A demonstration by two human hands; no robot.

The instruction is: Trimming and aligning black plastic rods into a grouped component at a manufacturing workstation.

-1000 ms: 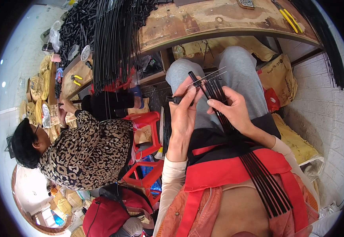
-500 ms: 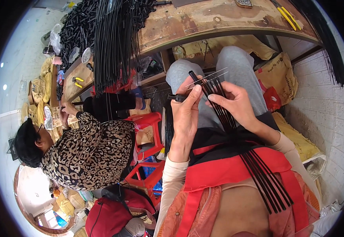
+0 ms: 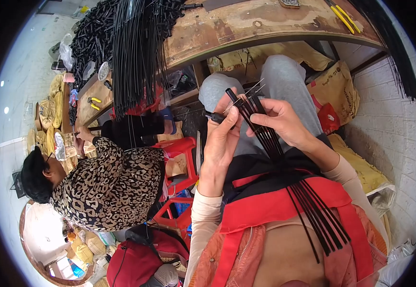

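Note:
Over my lap, my left hand (image 3: 221,138) is closed, its thumb pinching at the top of a fan of thin black rods (image 3: 266,135) that look like umbrella ribs. A short black plastic fitting (image 3: 216,117) pokes out beside that thumb. Thin silvery wires (image 3: 253,90) cross the rods' upper ends. My right hand (image 3: 284,122) grips the rods from the other side, thumb across them. Below, the bundle passes behind a black and red apron band (image 3: 284,201), and its lower ends (image 3: 320,222) spread over my chest. What the left fingertips grip is partly hidden.
A wooden bench (image 3: 246,26) stands ahead, with yellow-handled pliers (image 3: 344,19), a heap of black plastic parts (image 3: 93,45) and hanging black rods (image 3: 138,62). On the left, a person in a patterned top (image 3: 110,184) works near a red plastic stool (image 3: 181,158). A white brick wall (image 3: 384,124) is at right.
Both hands have shifted slightly left. The silvery wires now slant more steeply over the rods. At the lower end, one black rod has swung apart from the others toward the left.

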